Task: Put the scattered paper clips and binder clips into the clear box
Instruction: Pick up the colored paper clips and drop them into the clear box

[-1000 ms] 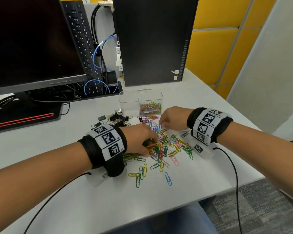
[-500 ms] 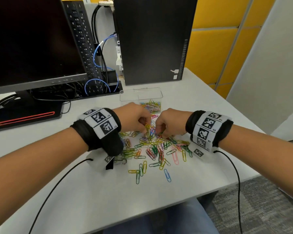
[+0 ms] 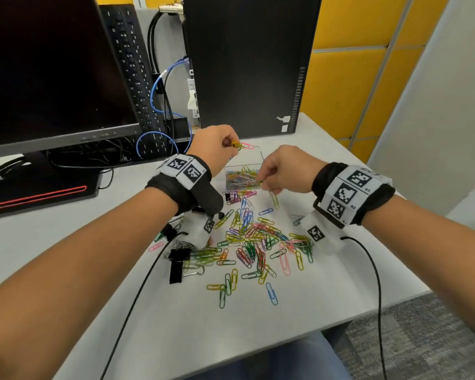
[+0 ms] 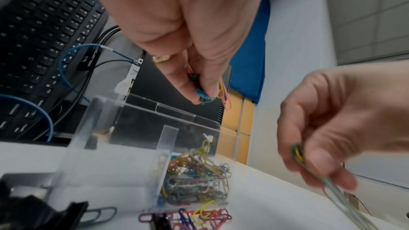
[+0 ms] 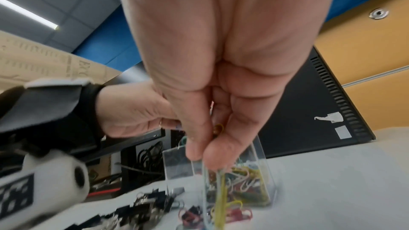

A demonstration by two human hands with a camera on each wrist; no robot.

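Note:
The clear box [image 3: 259, 160] stands at the back of the white desk, its right compartment part filled with coloured paper clips [image 4: 194, 177]. My left hand [image 3: 217, 149] is raised over the box and pinches a small bunch of paper clips [image 4: 205, 96], a pink one hanging out. My right hand [image 3: 283, 171] hovers just right of the box and pinches a few paper clips [image 5: 218, 197] that dangle down. Many coloured paper clips [image 3: 258, 242] lie scattered in front of the box. Black binder clips [image 3: 177, 259] sit at the left of the heap.
A monitor [image 3: 52, 72] and keyboard [image 3: 132, 69] stand at the back left with cables [image 3: 159, 111]. A black computer tower [image 3: 247, 61] rises right behind the box. The desk's front edge [image 3: 285, 346] is close, and its right edge drops to carpet.
Both hands have risen from the heap with paper clips. The left hand has moved back over the box; the right hand has lifted beside it.

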